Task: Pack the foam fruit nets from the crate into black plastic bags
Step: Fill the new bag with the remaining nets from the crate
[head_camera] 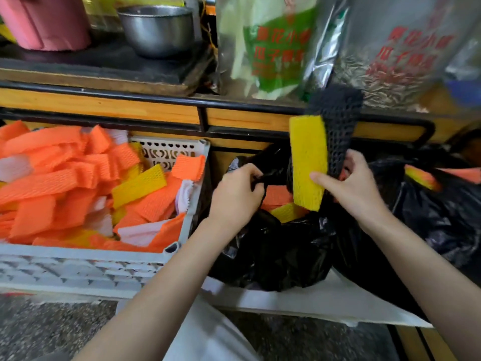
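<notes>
I see the right hand curled around two foam nets at once, the thumb pressed across the front of the yellow foam net and the fingers wrapped behind the black foam net. Both nets stand nearly upright above the hand. The yellow one's long axis runs top to bottom with a slight lean, its lower end hanging just left of the thumb over the bag's mouth and its upper end pointing up and away from me. The black net is right behind it, leaning up and to the right and flaring at the top.

The left hand is closed in a fist on a bunched piece of the rim of the black plastic bag, holding its mouth apart. In the opening between the two hands lie orange and yellow nets. The bag sits on a white sheet.

To the left, touching the bag, stands the grey crate, heaped with flat orange, yellow and white nets lying in all directions. To the right is a second black bag, with a few nets showing at its top.

Behind everything runs a wood-fronted worktop carrying a steel bowl, a pink roll and clear printed bags.
</notes>
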Demonstrator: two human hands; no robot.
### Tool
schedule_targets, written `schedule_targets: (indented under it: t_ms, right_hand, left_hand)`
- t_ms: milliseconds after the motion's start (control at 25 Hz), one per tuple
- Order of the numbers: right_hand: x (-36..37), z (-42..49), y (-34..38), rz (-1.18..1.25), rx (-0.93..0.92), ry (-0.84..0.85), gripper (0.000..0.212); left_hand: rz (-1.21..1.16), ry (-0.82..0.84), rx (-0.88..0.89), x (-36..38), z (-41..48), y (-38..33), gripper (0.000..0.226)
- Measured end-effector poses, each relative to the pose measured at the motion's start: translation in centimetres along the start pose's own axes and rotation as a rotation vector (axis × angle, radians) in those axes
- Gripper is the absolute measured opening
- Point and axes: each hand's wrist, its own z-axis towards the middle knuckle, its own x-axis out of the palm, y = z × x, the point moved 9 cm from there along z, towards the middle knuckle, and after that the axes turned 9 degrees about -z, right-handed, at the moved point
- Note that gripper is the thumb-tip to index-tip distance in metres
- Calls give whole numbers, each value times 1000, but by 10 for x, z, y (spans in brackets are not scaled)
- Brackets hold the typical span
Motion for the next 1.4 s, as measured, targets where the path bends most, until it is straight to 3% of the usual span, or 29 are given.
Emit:
schedule_targets:
  t_ms: [80, 160, 280, 360, 440, 480, 640, 720, 840, 920, 1040, 1200, 1400]
  right_hand:
    - [13, -5, -16, -68, 0, 121, 78]
    - [21, -12, -23, -140, -20, 239, 79]
    - [33, -24, -34, -513, -50, 493, 73]
    - [37, -25, -50, -834, -15, 646, 69]
    - [39, -22, -57, -950, 47, 720, 68]
    - [39, -16, -51, -937, 56, 673, 67]
    - [31, 14, 1, -635, -38, 155, 76]
    - [49, 19, 13, -630, -122, 190, 73]
    - [89, 12, -12, -880, -108, 584, 45]
    - [99, 3, -23, -911, -96, 710, 33]
    - [98, -2, -11, -857, -206, 615, 46]
    - [100, -9, 10, -951, -360, 593, 28]
    - [67, -21, 135, -498, -603, 61, 22]
  left_hand:
    - [-70, -115, -35, -21, 0, 1, 5]
    - [-133, -172, -34, -37, 2, 0, 18]
    - [-217, -213, -30, -52, 0, -3, 22]
    - [-307, -213, 6, -53, -3, -7, 12]
    - [-369, -170, 89, -49, -9, -20, 8]
    - [-376, -132, 128, -46, -12, -27, 6]
    - [-306, -42, 214, -41, -21, -40, 4]
    - [-269, -77, 208, -48, -23, -36, 3]
    - [-223, -124, 162, -59, -24, -24, 8]
    - [-216, -131, 138, -62, -25, -17, 8]
    - [-226, -142, 138, -62, -26, -15, 3]
    - [-204, -122, 148, -65, -29, -14, 6]
    - [-5, -135, 233, -93, -40, -8, 19]
